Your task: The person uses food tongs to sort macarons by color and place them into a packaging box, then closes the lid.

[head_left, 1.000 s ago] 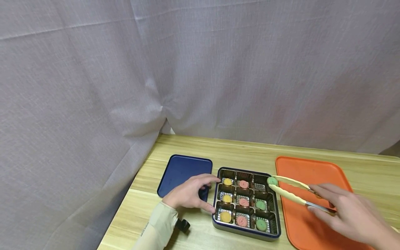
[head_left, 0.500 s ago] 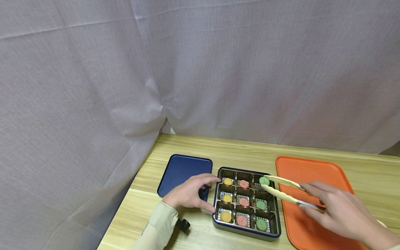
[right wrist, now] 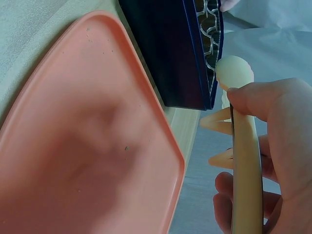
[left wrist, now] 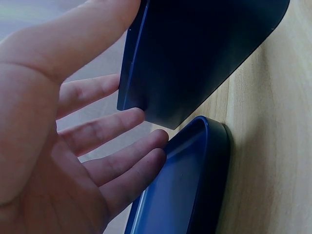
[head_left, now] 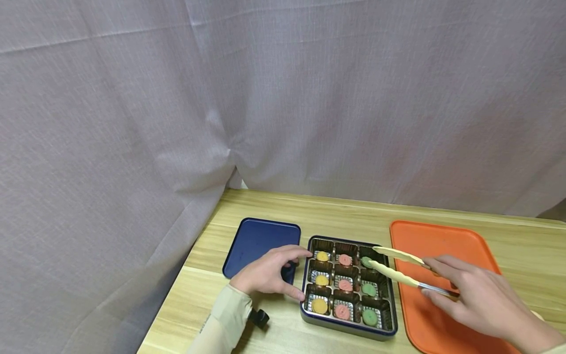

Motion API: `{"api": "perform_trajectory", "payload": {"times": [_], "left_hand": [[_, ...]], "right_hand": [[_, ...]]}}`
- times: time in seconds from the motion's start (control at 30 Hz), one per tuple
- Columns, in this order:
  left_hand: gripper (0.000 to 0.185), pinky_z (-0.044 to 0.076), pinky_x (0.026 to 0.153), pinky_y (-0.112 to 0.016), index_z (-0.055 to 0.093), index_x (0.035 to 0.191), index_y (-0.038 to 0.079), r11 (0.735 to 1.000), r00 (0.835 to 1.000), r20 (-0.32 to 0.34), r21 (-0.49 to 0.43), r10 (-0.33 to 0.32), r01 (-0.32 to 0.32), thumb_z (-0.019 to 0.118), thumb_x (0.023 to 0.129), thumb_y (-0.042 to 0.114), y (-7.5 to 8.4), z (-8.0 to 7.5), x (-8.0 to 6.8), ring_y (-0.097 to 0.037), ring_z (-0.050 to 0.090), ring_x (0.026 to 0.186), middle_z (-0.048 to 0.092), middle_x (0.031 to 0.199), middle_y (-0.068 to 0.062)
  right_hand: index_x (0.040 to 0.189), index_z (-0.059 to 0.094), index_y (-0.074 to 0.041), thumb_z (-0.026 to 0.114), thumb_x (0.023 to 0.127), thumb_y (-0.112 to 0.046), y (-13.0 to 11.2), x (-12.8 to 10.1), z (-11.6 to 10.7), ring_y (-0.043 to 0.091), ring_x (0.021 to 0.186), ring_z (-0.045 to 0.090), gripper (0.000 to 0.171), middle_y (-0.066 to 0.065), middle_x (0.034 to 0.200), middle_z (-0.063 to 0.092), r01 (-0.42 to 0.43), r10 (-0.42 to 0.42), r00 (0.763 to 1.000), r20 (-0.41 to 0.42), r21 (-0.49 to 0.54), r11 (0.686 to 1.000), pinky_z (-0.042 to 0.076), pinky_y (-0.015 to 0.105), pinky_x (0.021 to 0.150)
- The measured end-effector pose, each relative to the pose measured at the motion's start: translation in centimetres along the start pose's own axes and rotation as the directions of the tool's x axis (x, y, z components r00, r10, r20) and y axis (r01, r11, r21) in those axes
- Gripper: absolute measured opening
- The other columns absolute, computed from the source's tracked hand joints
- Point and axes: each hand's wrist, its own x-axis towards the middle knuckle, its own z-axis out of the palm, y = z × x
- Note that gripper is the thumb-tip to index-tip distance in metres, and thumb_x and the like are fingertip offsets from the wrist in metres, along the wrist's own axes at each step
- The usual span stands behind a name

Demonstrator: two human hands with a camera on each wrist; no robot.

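R hand (head_left: 475, 297) grips cream plastic tongs (head_left: 398, 268), tips clamped on green round cookie (head_left: 366, 262) over dark blue compartment tin (head_left: 349, 332). L hand (head_left: 267, 273), fingers spread, steadies tin's side.

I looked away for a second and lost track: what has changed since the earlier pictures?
The right hand moved the tongs leftward, carrying the green cookie from beside the box's right edge down into its top-right compartment. The left hand kept resting at the box's left side; lid and orange tray unmoved.
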Motion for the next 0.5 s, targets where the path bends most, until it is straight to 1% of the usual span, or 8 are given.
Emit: {"api": "perform_trajectory", "payload": {"times": [0.13,0.33,0.5], "left_hand": [[0.097,0.052,0.11,-0.03,0.05,0.156,0.014,1.0,1.0,0.003,-0.018,-0.01,0.01,0.094,0.076,0.046,0.1,0.0,0.0,-0.02,0.061,0.128,0.054,0.154,-0.001],[0.097,0.051,0.111,-0.032,0.05,0.156,0.015,1.0,1.0,0.004,-0.018,-0.016,0.016,0.094,0.076,0.048,0.2,-0.1,0.0,-0.02,0.061,0.128,0.053,0.154,0.0],[0.097,0.05,0.112,-0.033,0.049,0.156,0.017,0.999,1.0,0.008,-0.017,-0.028,0.028,0.093,0.076,0.049,0.2,-0.1,0.0,-0.02,0.06,0.129,0.053,0.154,0.001]], "right_hand": [[0.131,0.071,-0.015,0.093,0.076,-0.038,0.0,-0.2,0.0,-0.011,0.064,0.038,0.064,-0.017,0.104,0.063,-0.008,0.008,1.0,0.001,0.003,1.0,0.029,0.021,0.048],[0.129,0.071,-0.012,0.093,0.075,-0.04,0.4,-0.5,-0.3,-0.011,0.066,0.044,0.065,-0.009,0.109,0.069,-0.022,0.022,1.0,0.005,-0.012,1.0,0.033,0.023,0.046],[0.129,0.071,-0.011,0.094,0.074,-0.037,0.9,-1.1,-0.4,-0.012,0.066,0.046,0.066,-0.006,0.111,0.07,-0.048,0.048,0.999,-0.007,0.001,0.999,0.032,0.022,0.045]]}}
